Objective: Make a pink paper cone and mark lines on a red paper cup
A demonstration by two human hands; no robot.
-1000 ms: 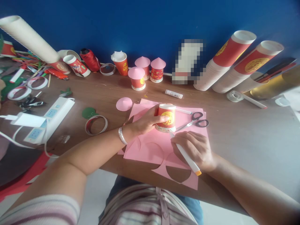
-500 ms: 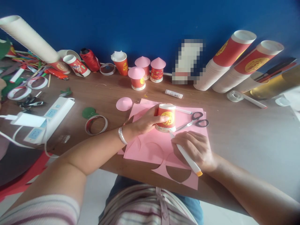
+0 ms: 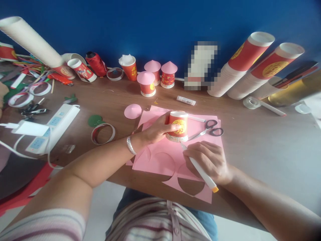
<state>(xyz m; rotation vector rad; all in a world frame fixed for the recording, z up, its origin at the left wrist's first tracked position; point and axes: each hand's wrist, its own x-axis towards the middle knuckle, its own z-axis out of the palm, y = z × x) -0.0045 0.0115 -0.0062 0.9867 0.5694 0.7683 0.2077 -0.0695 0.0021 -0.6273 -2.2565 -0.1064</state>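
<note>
My left hand (image 3: 156, 129) grips a red paper cup (image 3: 178, 126) standing upside down on a pink paper sheet (image 3: 160, 157). My right hand (image 3: 209, 160) is closed round a white pen with an orange end (image 3: 203, 174); its tip touches the paper at the cup's rim. The pink sheet has round holes cut out of it near the table's front edge. Scissors (image 3: 209, 129) lie on the sheet just right of the cup.
A pink paper disc (image 3: 132, 111), a glue stick (image 3: 186, 100) and three pink-capped cups (image 3: 146, 83) lie behind. A power strip (image 3: 54, 127) and a cut cup ring (image 3: 102, 133) sit left. Stacks of red cups (image 3: 240, 63) lean at the right against a blue wall.
The pen's orange end has dropped slightly lower and to the right, as my right hand shifted a little. My left hand and the cup stay put.
</note>
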